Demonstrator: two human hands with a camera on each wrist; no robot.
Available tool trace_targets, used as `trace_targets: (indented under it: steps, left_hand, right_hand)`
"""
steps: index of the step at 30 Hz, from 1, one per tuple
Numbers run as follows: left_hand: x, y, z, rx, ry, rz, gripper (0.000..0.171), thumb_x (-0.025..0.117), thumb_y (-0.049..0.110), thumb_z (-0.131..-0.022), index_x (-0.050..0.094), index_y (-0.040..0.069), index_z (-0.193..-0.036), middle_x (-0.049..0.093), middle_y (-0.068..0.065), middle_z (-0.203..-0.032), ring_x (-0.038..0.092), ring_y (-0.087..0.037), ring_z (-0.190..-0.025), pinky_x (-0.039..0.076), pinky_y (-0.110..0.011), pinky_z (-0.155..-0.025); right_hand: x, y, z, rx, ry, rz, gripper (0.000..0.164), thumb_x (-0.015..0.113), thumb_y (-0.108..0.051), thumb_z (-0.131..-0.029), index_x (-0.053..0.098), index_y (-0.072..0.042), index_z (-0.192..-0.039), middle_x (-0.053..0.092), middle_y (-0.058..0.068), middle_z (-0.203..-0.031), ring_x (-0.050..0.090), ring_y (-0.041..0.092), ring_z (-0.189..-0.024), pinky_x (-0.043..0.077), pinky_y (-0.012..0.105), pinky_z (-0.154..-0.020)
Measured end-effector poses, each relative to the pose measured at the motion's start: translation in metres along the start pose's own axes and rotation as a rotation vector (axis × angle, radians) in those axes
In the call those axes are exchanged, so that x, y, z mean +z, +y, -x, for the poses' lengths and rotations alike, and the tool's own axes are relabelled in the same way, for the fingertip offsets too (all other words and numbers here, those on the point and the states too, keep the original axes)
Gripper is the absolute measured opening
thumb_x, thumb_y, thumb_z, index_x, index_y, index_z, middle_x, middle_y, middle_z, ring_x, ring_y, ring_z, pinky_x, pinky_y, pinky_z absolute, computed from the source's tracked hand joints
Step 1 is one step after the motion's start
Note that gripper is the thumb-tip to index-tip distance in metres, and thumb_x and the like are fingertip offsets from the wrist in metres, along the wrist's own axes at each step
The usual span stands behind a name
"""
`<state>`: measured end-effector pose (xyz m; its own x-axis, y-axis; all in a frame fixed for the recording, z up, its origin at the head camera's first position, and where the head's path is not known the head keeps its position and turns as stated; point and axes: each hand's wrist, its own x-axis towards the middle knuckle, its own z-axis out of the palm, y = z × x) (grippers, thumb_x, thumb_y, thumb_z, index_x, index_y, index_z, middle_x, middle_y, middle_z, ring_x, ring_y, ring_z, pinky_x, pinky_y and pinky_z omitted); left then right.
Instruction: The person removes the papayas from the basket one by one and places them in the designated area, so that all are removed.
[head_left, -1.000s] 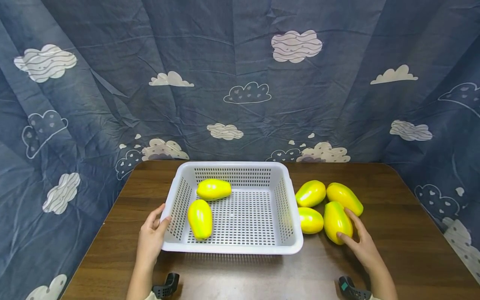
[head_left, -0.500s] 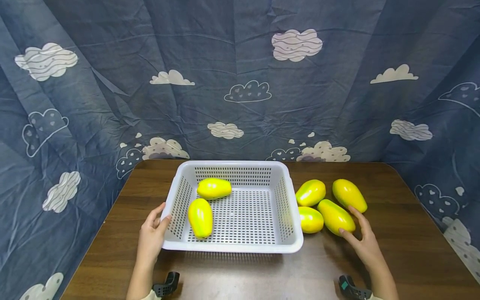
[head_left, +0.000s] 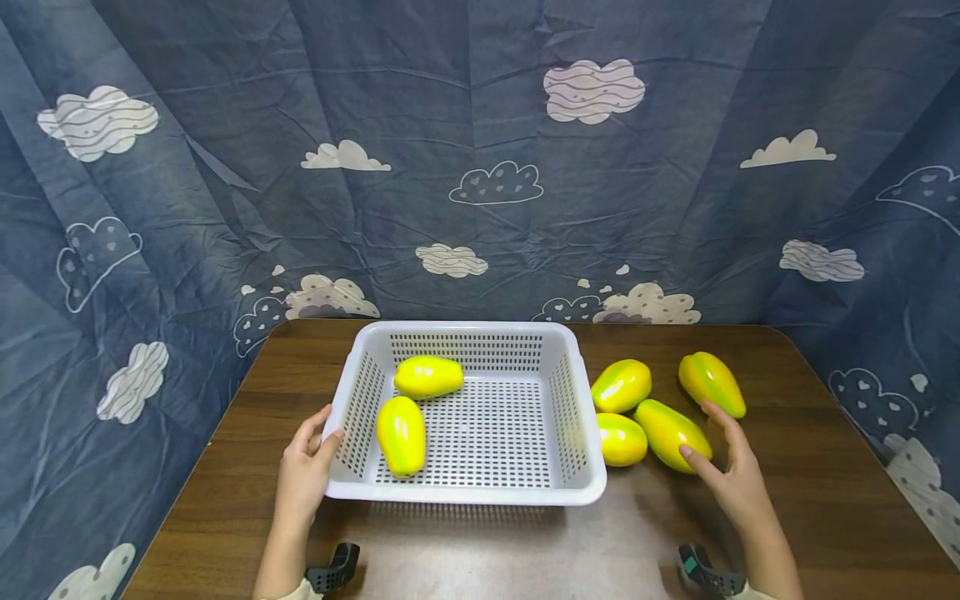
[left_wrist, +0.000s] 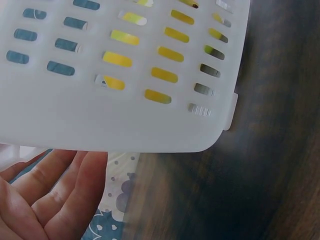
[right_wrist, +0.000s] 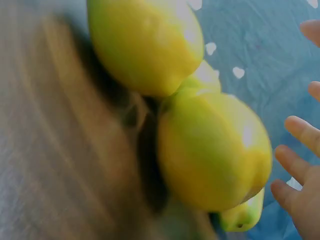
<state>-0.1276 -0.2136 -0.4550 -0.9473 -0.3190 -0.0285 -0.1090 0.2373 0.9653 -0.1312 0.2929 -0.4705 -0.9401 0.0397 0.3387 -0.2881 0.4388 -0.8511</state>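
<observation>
My left hand (head_left: 302, 467) grips the left rim of a white perforated plastic basket (head_left: 465, 497), thumb over the rim and fingers outside it. In the left wrist view the fingers (left_wrist: 80, 195) reach under the edge of the basket (left_wrist: 100, 127). Two yellow-green papayas lie in its left half, one behind (head_left: 428, 377) and one in front (head_left: 401, 437). My right hand (head_left: 735, 487) hovers beside the nearest loose papaya (head_left: 671, 435), fingers spread. In the right wrist view its fingers (right_wrist: 295, 162) stand apart from a papaya (right_wrist: 215, 150).
Two more papayas lie against the basket's right side, one behind (head_left: 622, 386) and one in front (head_left: 622, 440). Another papaya (head_left: 712, 384) lies farther back on the right. All stand on a brown wooden table (head_left: 810, 500), with a blue cloud-patterned curtain (head_left: 495, 117) behind.
The back-right papaya has moved right and slightly away. The nearest loose papaya has turned and shifted a little; my right hand has moved slightly right and off it. My left hand stays put.
</observation>
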Motion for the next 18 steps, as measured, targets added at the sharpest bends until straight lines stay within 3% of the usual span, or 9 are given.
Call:
trace_targets:
  steps: [6,14,18]
  left_hand:
    - [0.000,0.002,0.001,0.001,-0.004,-0.006,0.042,0.053,0.016,-0.091,0.045,0.015,-0.132,0.061,-0.024,-0.103,0.063,-0.031,-0.083,0.053,-0.032,-0.060]
    - [0.000,0.003,0.002,-0.006,-0.005,-0.005,0.042,0.053,0.016,-0.091,0.045,0.016,-0.131,0.061,-0.024,-0.103,0.063,-0.031,-0.083,0.053,-0.032,-0.061]
    - [0.000,0.003,0.002,-0.007,-0.005,-0.004,0.042,0.053,0.016,-0.090,0.045,0.016,-0.131,0.061,-0.024,-0.103,0.062,-0.032,-0.083,0.053,-0.032,-0.060]
  right_hand:
    - [-0.001,-0.012,-0.009,-0.045,0.003,-0.006,0.068,0.059,0.007,-0.080,0.028,-0.007,-0.139,0.032,0.004,-0.139,0.029,0.005,-0.120,0.019,0.012,-0.096]
    - [0.002,-0.029,-0.025,-0.166,-0.043,-0.072,0.073,0.058,0.017,-0.074,0.028,-0.003,-0.138,0.033,0.001,-0.137,0.033,0.018,-0.116,0.030,0.014,-0.091]
    - [0.004,-0.041,-0.031,-0.168,-0.061,-0.040,0.077,0.062,0.014,-0.074,0.028,-0.006,-0.139,0.034,0.006,-0.135,0.036,0.014,-0.114,0.031,0.012,-0.089]
